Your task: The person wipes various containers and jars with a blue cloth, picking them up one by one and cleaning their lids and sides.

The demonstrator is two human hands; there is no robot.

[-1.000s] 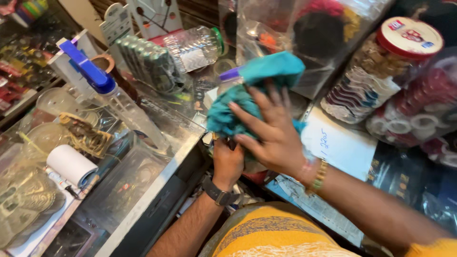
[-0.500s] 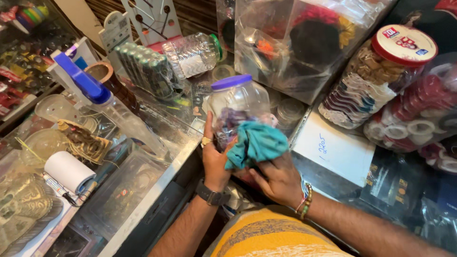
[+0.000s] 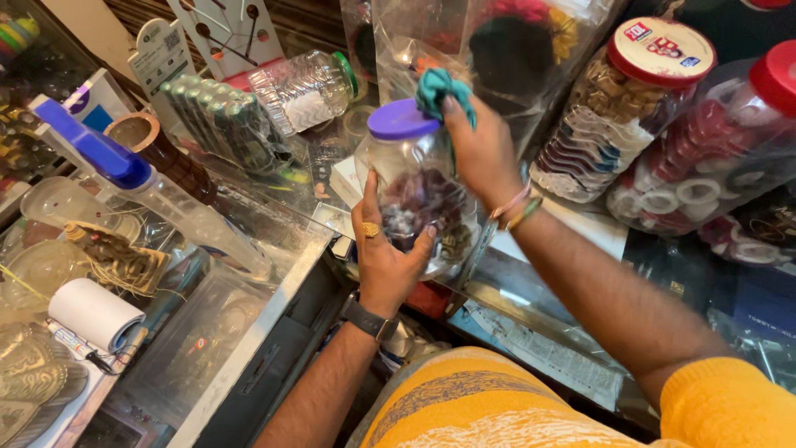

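Jar (image 3: 419,195), clear plastic with a purple lid (image 3: 402,119), held up in front of my chest, above the gap between the glass counter (image 3: 249,274) and the shelf of stock. My left hand (image 3: 385,253) cups it from below and from the near side: thumb up the left wall, fingers wrapped across the lower front, palm under the base. Closed firmly on the jar. Dark purple and pale small items show through the wall, too blurred to identify.

My right hand (image 3: 481,153) sits at the jar's upper right shoulder, just beside the lid, fingers bunched shut on a teal cloth (image 3: 439,87). Cloth sticks up above the knuckles and touches the lid's far edge.

Nearby: spray bottle with a blue top (image 3: 149,195) lying on the counter to the left; two red-lidded jars of bangles (image 3: 618,120) to the right; white paper roll (image 3: 95,311) at lower left.
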